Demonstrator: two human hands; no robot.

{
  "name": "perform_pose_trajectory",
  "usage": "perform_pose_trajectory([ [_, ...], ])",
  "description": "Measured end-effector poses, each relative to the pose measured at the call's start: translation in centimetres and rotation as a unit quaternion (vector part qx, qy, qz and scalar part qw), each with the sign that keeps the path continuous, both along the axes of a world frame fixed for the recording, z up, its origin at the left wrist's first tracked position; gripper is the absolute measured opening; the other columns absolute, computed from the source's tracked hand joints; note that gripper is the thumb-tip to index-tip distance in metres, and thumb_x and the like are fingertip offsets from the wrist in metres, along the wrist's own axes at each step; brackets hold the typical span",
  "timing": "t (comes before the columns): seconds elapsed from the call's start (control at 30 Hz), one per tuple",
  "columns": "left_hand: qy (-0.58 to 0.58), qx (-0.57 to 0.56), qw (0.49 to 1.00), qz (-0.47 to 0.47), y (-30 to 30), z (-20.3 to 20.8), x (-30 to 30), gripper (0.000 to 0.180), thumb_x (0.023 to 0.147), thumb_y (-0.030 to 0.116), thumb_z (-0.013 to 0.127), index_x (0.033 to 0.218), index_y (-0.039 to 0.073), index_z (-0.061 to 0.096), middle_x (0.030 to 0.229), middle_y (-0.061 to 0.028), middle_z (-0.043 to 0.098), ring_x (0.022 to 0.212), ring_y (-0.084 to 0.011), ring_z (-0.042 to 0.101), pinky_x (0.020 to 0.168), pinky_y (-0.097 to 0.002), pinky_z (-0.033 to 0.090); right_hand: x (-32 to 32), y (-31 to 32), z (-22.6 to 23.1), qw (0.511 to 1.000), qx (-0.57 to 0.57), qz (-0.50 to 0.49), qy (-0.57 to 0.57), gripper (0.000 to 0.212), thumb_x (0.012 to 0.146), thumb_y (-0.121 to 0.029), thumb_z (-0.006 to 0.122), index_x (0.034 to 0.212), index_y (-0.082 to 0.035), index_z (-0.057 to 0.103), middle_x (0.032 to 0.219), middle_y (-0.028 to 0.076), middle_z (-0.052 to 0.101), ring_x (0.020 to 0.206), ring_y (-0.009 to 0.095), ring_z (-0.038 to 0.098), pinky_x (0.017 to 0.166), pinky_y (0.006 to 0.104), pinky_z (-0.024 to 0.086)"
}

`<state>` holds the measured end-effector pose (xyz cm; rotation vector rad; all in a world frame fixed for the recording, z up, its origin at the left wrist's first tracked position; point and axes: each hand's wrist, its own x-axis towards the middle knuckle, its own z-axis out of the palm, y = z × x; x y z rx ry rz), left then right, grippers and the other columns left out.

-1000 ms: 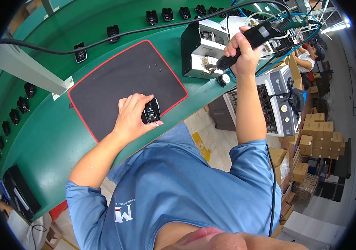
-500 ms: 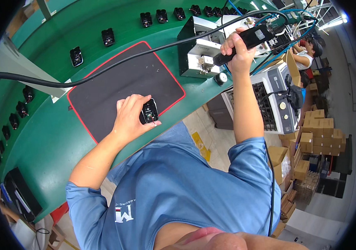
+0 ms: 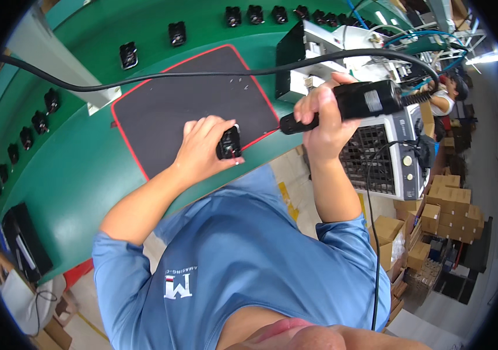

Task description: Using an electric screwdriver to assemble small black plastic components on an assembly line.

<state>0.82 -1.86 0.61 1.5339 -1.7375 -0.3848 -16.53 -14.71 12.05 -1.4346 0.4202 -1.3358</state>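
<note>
My left hand point(image 3: 203, 147) grips a small black plastic housing point(image 3: 229, 143) at the right front edge of a dark mat with a red border point(image 3: 193, 87). A short wire shows at the housing's lower end, beside my thumb. My right hand point(image 3: 327, 119) is wrapped round a black electric screwdriver point(image 3: 368, 99). Its thin bit points left toward the housing, with a gap between them. A thick black cable point(image 3: 214, 73) runs from the screwdriver's rear end leftward above the mat.
Several similar black housings point(image 3: 177, 34) stand along the green belt point(image 3: 85, 44) behind the bench. A metal box-like device point(image 3: 295, 58) stands behind my right hand. A grey post point(image 3: 56, 52) rises at the left. An air cooler point(image 3: 377, 154) and stacked cartons point(image 3: 450, 201) are at the right.
My right hand has brought the screwdriver down and left, from beside the metal device toward the housing. The left hand keeps its hold, the housing now tilted differently. The whole view has shifted.
</note>
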Motion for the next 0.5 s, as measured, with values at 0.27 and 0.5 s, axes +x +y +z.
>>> perform_pose_trajectory([
  [0.27,0.015,-0.006,1.000,-0.011,-0.2,0.3,0.0,0.081,0.059,0.036,0.090,0.126,0.006,0.055,0.109,-0.0075,0.056,0.102,-0.0280,0.055,0.087,-0.0416,0.035,5.0,3.9,-2.9,0.991,0.002,0.119,-0.059,0.034,0.085,0.013,0.060,0.115,0.002,0.048,0.074,0.006,0.056,0.055,0.010,0.057,0.050,0.0235,0.047],
  [0.5,0.015,0.010,1.000,-0.007,0.0,0.4,-0.1,0.077,0.061,0.034,0.090,0.124,0.006,0.057,0.100,-0.0080,0.060,0.100,-0.0290,0.056,0.087,-0.0408,0.035,5.1,4.4,-4.0,0.994,0.019,0.102,-0.034,0.033,0.085,0.013,0.062,0.113,0.001,0.050,0.073,0.005,0.056,0.055,0.009,0.056,0.051,0.0236,0.047],
])
